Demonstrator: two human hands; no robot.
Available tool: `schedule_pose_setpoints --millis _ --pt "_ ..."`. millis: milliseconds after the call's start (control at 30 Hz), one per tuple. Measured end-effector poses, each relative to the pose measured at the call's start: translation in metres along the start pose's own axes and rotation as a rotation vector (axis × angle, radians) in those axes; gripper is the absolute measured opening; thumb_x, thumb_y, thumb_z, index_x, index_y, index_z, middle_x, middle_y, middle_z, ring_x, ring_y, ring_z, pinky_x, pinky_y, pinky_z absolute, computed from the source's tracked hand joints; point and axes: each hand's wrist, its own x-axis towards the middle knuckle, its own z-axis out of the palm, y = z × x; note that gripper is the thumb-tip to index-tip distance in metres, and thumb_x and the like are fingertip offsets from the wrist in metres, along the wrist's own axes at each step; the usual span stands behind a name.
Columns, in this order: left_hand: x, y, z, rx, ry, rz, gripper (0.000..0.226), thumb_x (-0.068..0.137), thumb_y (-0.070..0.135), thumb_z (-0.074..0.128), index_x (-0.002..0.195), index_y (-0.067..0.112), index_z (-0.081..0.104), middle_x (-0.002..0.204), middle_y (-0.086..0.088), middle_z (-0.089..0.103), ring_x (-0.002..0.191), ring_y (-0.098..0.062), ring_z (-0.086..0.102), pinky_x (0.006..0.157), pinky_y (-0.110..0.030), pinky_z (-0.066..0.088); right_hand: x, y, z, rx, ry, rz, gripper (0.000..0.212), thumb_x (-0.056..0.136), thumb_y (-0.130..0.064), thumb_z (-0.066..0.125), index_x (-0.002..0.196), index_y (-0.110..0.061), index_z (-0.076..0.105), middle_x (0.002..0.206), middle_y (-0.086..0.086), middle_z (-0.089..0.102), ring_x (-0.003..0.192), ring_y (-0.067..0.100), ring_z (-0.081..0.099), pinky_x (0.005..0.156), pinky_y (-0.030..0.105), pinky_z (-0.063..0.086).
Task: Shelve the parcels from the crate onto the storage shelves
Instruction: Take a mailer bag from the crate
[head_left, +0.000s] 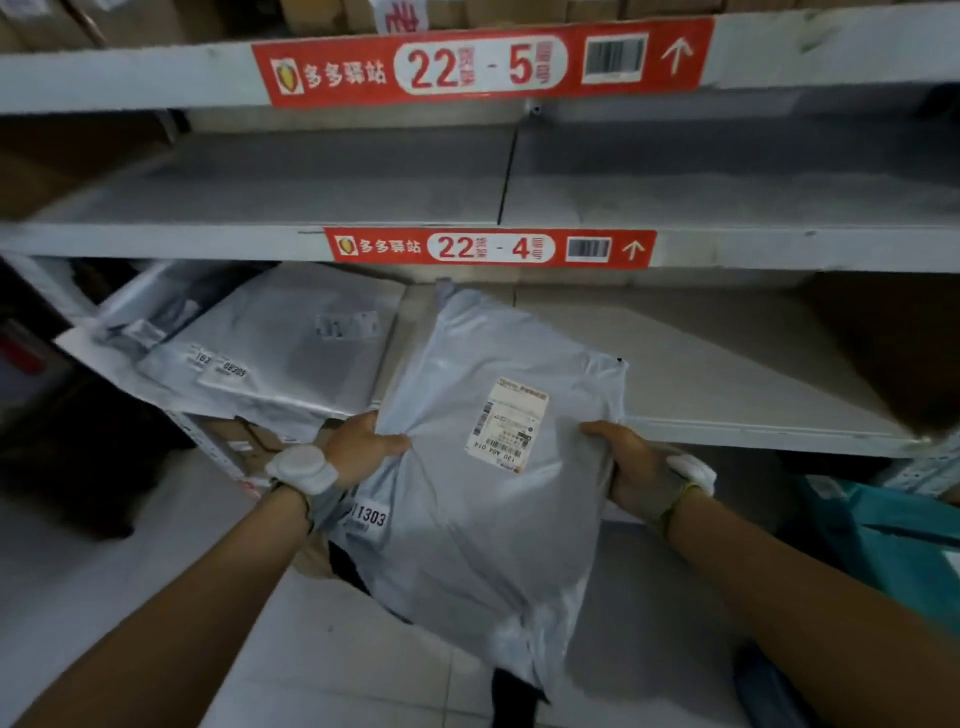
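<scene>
Crinkling grey parcel (483, 545), white label (506, 423) up, between left hand (358, 447), right hand (634, 473)

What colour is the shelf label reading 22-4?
Red with a white number panel; the shelf label shows best in the head view.

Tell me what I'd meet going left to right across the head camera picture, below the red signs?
A pile of grey plastic mailer bags → left hand → big grey plastic parcel with a white label → right hand → teal plastic package.
</scene>
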Motion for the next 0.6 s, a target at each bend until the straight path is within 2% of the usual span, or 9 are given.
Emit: schedule_pose_setpoints --millis 33,67,133,233,267,400,433,500,600 --pt "0.009 -0.002 -0.008 -0.018 0.032 0.012 0.059 0.072 0.043 0.075 0.124 0.020 0.060 0.123 0.000 0.063 0.113 -0.023 0.060 0.104 -0.034 0.044 0.014 0.001 0.007 0.027 -0.022 0.036 0.015 0.093 -0.014 0.059 0.094 -0.005 0.071 0.081 0.012 0.072 0.066 0.025 0.068 0.062 0.032 0.058" --pt "0.018 -0.005 -0.015 -0.041 0.063 0.022 0.054 0.075 0.041 0.075 0.123 0.021 0.060 0.122 -0.001 0.065 0.113 -0.023 0.061 0.104 -0.035 0.044 0.028 0.004 0.014 0.053 -0.044 0.072 0.016 0.093 -0.014 0.059 0.091 -0.005 0.072 0.080 0.012 0.073 0.065 0.026 0.069 0.063 0.032 0.059" --pt "0.032 -0.008 -0.026 -0.054 0.118 0.027 0.031 0.090 0.020 0.069 0.119 0.021 0.058 0.118 -0.003 0.064 0.110 -0.023 0.061 0.098 -0.033 0.045 0.051 0.012 0.028 0.091 -0.130 0.141 0.025 0.094 -0.017 0.056 0.089 -0.004 0.077 0.087 0.015 0.075 0.074 0.030 0.072 0.070 0.036 0.061" --pt "0.052 -0.015 -0.040 -0.075 0.162 0.002 0.028 0.089 0.017 0.069 0.115 0.019 0.059 0.113 -0.004 0.067 0.104 -0.024 0.062 0.092 -0.033 0.046 0.086 0.023 0.049 0.096 -0.223 0.201 0.035 0.097 -0.020 0.054 0.124 -0.001 0.066 0.124 0.022 0.066 0.114 0.041 0.063 0.100 0.050 0.050" --pt "0.054 -0.015 -0.037 -0.102 0.165 0.001 0.031 0.085 0.021 0.071 0.114 0.020 0.060 0.110 -0.003 0.068 0.102 -0.024 0.063 0.090 -0.033 0.047 0.090 0.024 0.050 0.093 -0.235 0.187 0.039 0.096 -0.019 0.056 0.130 -0.001 0.061 0.129 0.022 0.063 0.118 0.042 0.061 0.102 0.051 0.048" --pt "0.067 -0.029 -0.049 -0.142 0.214 -0.047 0.028 0.080 0.026 0.068 0.106 0.018 0.065 0.091 0.008 0.069 0.083 -0.011 0.064 0.073 -0.023 0.051 0.128 0.031 0.072 0.110 -0.191 0.064 0.044 0.089 -0.007 0.064 0.132 -0.002 0.058 0.122 0.023 0.067 0.101 0.041 0.068 0.076 0.044 0.059" --pt "0.072 -0.037 -0.058 -0.148 0.243 -0.060 0.021 0.086 0.020 0.068 0.107 0.018 0.065 0.090 0.009 0.069 0.081 -0.009 0.064 0.070 -0.020 0.050 0.141 0.034 0.087 0.083 -0.192 0.053 0.047 0.086 -0.007 0.068 0.132 -0.002 0.058 0.124 0.025 0.065 0.104 0.043 0.066 0.078 0.047 0.059" --pt "0.074 -0.044 -0.061 -0.158 0.296 -0.070 0.013 0.093 0.012 0.063 0.104 0.019 0.067 0.088 0.009 0.069 0.078 -0.006 0.063 0.068 -0.019 0.050 0.152 0.036 0.098 0.024 -0.187 0.044 0.052 0.081 -0.009 0.073 0.130 0.002 0.059 0.128 0.031 0.059 0.112 0.048 0.060 0.092 0.057 0.053" --pt "0.082 -0.055 -0.079 -0.234 0.369 -0.076 0.013 0.091 0.014 0.064 0.093 0.027 0.068 0.087 0.007 0.072 0.078 -0.009 0.065 0.069 -0.022 0.054 0.174 0.043 0.125 -0.094 -0.141 0.054 0.035 0.091 -0.002 0.063 0.125 0.005 0.062 0.124 0.031 0.062 0.113 0.049 0.059 0.098 0.058 0.049"
